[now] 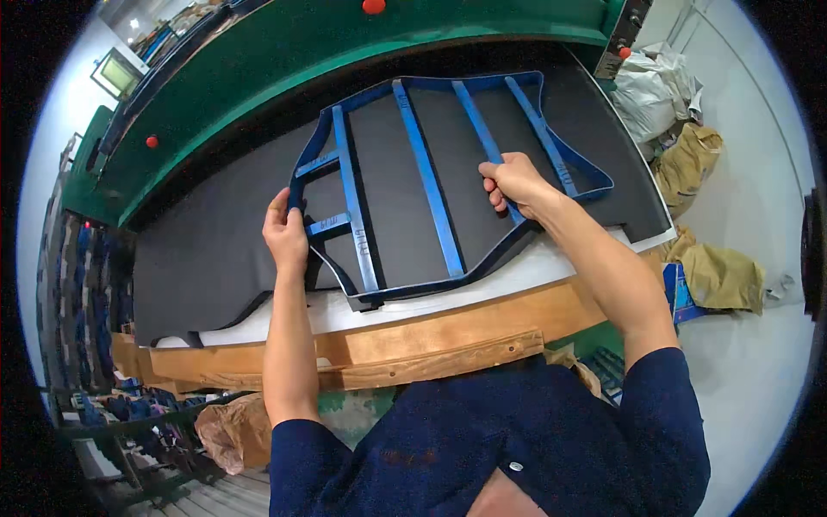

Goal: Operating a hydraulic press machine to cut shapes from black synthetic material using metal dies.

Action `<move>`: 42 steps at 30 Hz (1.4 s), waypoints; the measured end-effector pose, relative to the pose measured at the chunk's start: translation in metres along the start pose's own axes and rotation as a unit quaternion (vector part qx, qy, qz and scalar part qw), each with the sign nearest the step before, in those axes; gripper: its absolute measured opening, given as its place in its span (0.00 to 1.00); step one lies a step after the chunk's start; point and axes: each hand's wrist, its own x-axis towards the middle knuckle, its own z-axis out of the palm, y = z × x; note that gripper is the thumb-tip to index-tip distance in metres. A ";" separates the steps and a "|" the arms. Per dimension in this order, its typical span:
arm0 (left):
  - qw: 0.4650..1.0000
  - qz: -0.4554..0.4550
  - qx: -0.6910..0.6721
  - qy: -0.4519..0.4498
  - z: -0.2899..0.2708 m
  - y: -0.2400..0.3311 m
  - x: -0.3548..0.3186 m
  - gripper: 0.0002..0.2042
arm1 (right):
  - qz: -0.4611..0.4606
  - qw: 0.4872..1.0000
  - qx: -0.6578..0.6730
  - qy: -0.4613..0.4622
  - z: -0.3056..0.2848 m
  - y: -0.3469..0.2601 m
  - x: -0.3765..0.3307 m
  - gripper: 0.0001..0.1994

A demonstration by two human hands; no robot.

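Both of my hands grip a large blue cutting die (424, 177), a curved steel outline braced by several straight bars. My left hand (286, 233) closes round its left rim, between two short crosspieces. My right hand (515, 185) wraps round one of the long bars at the right of the middle. Beneath the die lies a dark grey sheet of material (224, 233) with a cut, wavy near edge. The die sits over the sheet's right part; whether it touches the sheet everywhere I cannot tell.
A white board (517, 274) shows under the sheet, along a wooden table edge (413, 332). Behind rises a green machine beam (284, 108) with red buttons. Bags (689, 164) stand on the right. At left are a rack of dark items (82, 302) and brown paper (233, 431).
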 end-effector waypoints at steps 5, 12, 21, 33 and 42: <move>0.999 -0.009 -0.026 0.019 0.001 0.001 0.002 0.20 | -0.001 1.000 0.009 0.003 0.004 0.000 -0.002 0.08; 0.999 -0.016 -0.007 0.029 0.003 0.002 0.010 0.20 | -0.002 1.000 0.011 -0.008 0.005 0.000 -0.004 0.08; 0.996 0.029 0.082 0.004 0.002 -0.014 0.023 0.20 | -0.006 0.999 -0.049 0.008 0.005 0.001 -0.001 0.11; 0.996 0.051 0.051 -0.058 -0.005 -0.009 0.015 0.25 | -0.011 0.998 -0.037 0.044 0.008 0.005 0.002 0.11; 0.999 -0.012 -0.033 -0.010 0.006 -0.004 0.016 0.23 | 0.014 0.999 -0.033 0.033 0.005 0.001 0.002 0.11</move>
